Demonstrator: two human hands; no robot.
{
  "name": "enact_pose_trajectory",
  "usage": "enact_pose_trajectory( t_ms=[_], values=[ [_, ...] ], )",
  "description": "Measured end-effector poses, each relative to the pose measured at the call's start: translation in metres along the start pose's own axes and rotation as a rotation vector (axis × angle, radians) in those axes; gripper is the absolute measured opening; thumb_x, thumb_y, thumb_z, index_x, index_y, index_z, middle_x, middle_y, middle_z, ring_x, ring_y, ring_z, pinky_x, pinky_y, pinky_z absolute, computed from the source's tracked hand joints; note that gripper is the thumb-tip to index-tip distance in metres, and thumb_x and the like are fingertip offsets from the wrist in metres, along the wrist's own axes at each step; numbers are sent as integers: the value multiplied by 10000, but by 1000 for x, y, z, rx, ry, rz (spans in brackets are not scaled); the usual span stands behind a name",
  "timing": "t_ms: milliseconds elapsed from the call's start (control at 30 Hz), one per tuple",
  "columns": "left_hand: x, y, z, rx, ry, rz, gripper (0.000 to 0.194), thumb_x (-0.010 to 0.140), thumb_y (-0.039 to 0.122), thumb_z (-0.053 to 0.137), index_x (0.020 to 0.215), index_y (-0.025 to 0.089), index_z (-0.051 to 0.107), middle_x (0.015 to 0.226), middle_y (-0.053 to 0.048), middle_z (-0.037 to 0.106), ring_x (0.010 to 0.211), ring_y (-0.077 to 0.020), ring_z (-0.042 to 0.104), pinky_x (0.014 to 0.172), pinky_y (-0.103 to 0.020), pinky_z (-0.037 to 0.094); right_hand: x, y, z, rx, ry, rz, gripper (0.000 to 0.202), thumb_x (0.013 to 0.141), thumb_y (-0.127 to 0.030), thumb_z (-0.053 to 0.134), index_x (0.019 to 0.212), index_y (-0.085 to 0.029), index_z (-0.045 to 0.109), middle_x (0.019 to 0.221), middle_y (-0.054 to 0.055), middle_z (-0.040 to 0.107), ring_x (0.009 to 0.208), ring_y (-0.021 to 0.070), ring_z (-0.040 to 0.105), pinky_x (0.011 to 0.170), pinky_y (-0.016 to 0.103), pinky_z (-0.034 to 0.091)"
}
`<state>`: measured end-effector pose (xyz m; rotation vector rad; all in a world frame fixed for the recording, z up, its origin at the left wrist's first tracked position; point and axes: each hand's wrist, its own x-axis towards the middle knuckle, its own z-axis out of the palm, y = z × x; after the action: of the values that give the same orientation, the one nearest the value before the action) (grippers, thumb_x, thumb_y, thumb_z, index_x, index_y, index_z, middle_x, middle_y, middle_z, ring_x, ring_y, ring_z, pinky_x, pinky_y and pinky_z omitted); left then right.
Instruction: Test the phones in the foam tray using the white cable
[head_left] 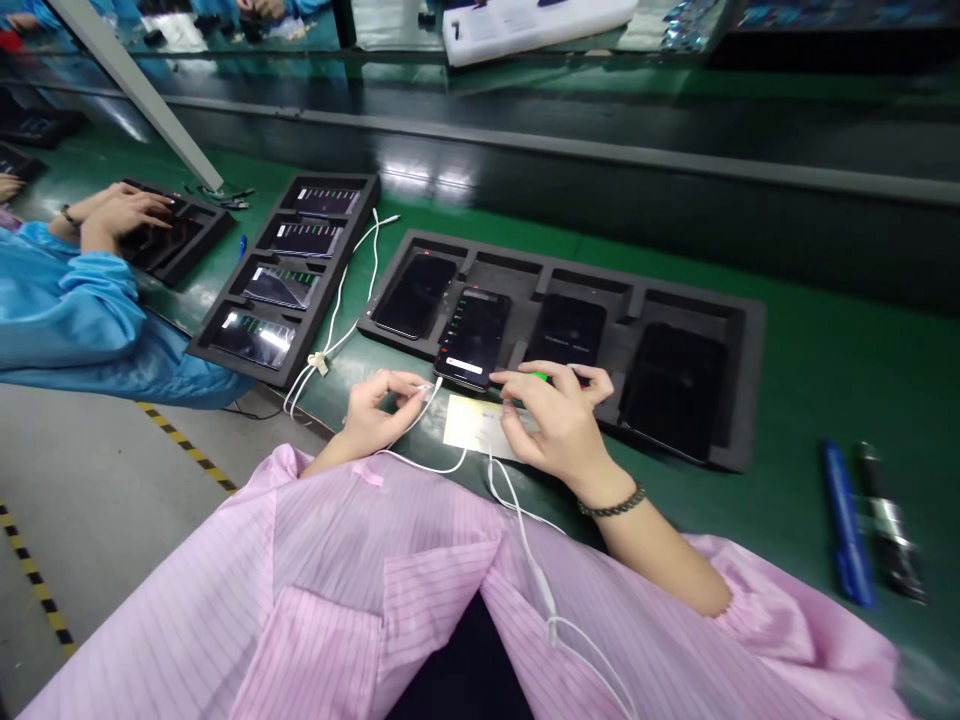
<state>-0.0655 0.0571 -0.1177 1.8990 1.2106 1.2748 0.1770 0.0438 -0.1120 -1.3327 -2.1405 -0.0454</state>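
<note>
A black foam tray (750, 380) holds several phones in its compartments. The second phone from the left (474, 335) has a lit screen, and a white cable plug (438, 385) meets its lower left edge. My left hand (384, 410) pinches a thin white cable beside that plug. Over the tray's front edge is my right hand (555, 410), fingers apart and bent, one fingertip near the lit phone's lower right corner. Beneath this hand lies a pale yellow card (469, 422). The third phone (568, 330) shows faint text and is partly covered by my fingers.
Left of the tray, another black tray (289, 365) holds several lit phones, with white cables (341, 330) alongside. A blue-sleeved person's hands (127, 215) work farther left. Two pens (847, 525) lie at the right. White cables (532, 560) hang across my pink clothing.
</note>
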Motion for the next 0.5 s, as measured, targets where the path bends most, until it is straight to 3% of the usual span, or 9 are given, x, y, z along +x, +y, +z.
enact_pose_trajectory(
  t_ms=[67, 133, 233, 333, 500],
  values=[
    [-3, -3, -5, -41, -5, -149, 183, 904, 365, 630, 921, 183, 634, 859, -64, 735, 604, -109, 559, 612, -275, 477, -3, -4, 3, -2, 16, 6, 198, 888, -219, 478, 794, -226, 652, 961, 5, 767, 1010, 266, 623, 961, 472, 209],
    [-3, -7, -8, -39, -83, -251, 199, 913, 326, 587, 1003, 174, 678, 902, -69, 728, 646, -119, 573, 655, -282, 494, -3, -7, 5, -9, 34, 6, 193, 897, -223, 479, 817, -231, 655, 963, 5, 764, 1015, 269, 617, 963, 475, 204],
    [3, -12, -8, -29, -243, -355, 219, 914, 249, 520, 885, 178, 725, 937, -67, 730, 832, -171, 651, 787, -316, 531, 0, -8, 7, -18, 50, 42, 163, 901, -237, 480, 915, -226, 642, 1013, 25, 753, 1044, 278, 606, 970, 477, 206],
    [9, -11, 0, 0, -292, -406, 296, 954, 276, 480, 830, 184, 733, 880, -56, 718, 903, -191, 660, 873, -342, 529, 9, -7, 8, 22, -24, 134, 274, 856, -237, 474, 1087, -213, 620, 1078, 75, 723, 1127, 315, 568, 998, 508, 201],
    [17, 0, 15, 95, -279, -401, 266, 924, 406, 617, 835, 178, 723, 834, -38, 673, 666, -130, 591, 638, -265, 484, 23, -6, 10, 91, -156, 178, 376, 810, -215, 444, 1159, -183, 580, 1166, 131, 674, 1191, 337, 519, 1040, 574, 204]
  ],
)
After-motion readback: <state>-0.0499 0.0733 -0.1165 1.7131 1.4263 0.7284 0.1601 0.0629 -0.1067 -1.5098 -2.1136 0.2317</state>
